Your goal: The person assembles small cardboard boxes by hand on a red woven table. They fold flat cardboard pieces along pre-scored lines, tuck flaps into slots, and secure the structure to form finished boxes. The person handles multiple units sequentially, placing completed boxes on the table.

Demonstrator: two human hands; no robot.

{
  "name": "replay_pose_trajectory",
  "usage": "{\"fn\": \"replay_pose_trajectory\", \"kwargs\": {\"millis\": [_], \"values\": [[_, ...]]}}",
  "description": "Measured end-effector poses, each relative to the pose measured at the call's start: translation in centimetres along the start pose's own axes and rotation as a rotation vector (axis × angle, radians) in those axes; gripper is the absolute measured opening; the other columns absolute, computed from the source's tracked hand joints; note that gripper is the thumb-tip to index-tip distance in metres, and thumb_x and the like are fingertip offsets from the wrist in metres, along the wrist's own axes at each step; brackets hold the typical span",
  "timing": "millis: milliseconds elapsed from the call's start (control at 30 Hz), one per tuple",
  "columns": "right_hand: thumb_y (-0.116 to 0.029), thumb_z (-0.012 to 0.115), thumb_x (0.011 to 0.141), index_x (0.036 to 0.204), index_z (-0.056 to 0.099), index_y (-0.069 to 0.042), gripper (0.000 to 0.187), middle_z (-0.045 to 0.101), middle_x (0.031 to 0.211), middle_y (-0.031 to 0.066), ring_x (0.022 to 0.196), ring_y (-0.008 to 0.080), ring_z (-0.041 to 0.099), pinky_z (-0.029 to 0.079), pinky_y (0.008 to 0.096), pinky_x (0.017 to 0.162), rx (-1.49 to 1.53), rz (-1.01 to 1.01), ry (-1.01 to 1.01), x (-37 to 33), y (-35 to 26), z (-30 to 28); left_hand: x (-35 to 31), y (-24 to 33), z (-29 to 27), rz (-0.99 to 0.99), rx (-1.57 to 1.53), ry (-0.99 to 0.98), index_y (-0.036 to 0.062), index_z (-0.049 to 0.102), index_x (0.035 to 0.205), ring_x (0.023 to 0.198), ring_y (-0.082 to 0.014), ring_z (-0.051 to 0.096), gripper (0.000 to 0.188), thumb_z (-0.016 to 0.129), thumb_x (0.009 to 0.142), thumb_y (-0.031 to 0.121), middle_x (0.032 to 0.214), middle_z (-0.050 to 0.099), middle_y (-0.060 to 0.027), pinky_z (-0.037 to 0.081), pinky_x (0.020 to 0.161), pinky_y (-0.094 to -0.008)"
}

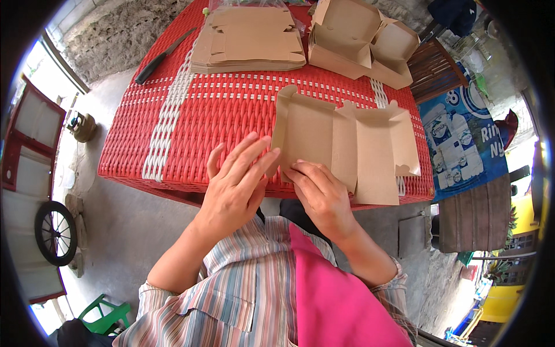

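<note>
A partly folded brown cardboard box (309,130) lies opened out near the table's front edge, its left-hand side walls standing up and its lid panel spread to the right. My right hand (324,194) has its fingers curled and pinching the near left corner of the box. Beside the box's left wall is my left hand (234,179), fingers stretched and apart, palm down. Its fingertips reach the left flap; whether they press on it I cannot tell.
A red and white woven table (219,115) carries a stack of flat cardboard blanks (248,43), a knife (165,56) with a black handle at the far left, and folded open boxes (347,37) at the far right. A wooden bench (474,217) stands right of the table.
</note>
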State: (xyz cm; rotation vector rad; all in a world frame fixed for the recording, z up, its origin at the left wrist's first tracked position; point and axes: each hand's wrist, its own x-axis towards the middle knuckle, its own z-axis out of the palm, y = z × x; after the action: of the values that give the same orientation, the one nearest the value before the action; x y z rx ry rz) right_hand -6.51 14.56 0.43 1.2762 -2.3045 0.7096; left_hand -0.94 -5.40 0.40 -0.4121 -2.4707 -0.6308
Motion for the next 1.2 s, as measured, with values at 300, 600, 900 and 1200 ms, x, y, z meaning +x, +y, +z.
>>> {"fn": "replay_pose_trajectory", "kwargs": {"millis": [300, 600, 900, 1200], "values": [[-0.004, 0.064, 0.077, 0.110, 0.066, 0.000, 0.033, 0.061, 0.108, 0.0120, 0.101, 0.0272, 0.061, 0.052, 0.0375, 0.084, -0.015, 0.069, -0.203, -0.7, -0.3, -3.3, 0.6, -0.8, 0.2, 0.117, -0.245, -0.081, 0.0004, 0.070, 0.098, 0.099, -0.0255, 0.061, 0.022, 0.068, 0.077, 0.002, 0.103, 0.063, -0.0074, 0.047, 0.090, -0.0384], [-0.010, 0.063, 0.087, 0.102, 0.070, -0.004, 0.018, 0.066, 0.093, 0.0101, 0.087, 0.0293, 0.064, 0.050, 0.0368, 0.073, 0.295, 0.289, -0.366, 2.3, 1.9, -5.1, 2.6, -0.2, 0.6, -0.160, -0.295, -0.086, 0.0004, 0.067, 0.087, 0.078, -0.0269, 0.061, 0.009, 0.070, 0.080, 0.004, 0.081, 0.063, -0.0094, 0.047, 0.075, -0.0376], [-0.008, 0.069, 0.086, 0.106, 0.068, -0.003, 0.021, 0.062, 0.087, 0.0110, 0.077, 0.0214, 0.061, 0.048, 0.0321, 0.073, 0.440, 0.510, -0.281, 2.9, 3.9, -2.7, 3.4, 0.7, 2.4, -0.184, -0.051, -0.008, 0.0082, 0.060, 0.112, 0.080, -0.0275, 0.059, 0.036, 0.072, 0.078, 0.006, 0.080, 0.059, -0.0081, 0.045, 0.080, -0.0400], [-0.009, 0.072, 0.079, 0.096, 0.068, -0.008, 0.017, 0.054, 0.087, 0.0071, 0.084, 0.0249, 0.057, 0.045, 0.0358, 0.078, -0.012, 0.251, -0.089, 3.2, 3.3, -2.1, 1.2, 0.2, 2.7, 0.074, -0.062, -0.070, 0.0016, 0.061, 0.115, 0.107, -0.0274, 0.060, 0.040, 0.061, 0.077, 0.012, 0.112, 0.060, -0.0101, 0.046, 0.095, -0.0403]]}}
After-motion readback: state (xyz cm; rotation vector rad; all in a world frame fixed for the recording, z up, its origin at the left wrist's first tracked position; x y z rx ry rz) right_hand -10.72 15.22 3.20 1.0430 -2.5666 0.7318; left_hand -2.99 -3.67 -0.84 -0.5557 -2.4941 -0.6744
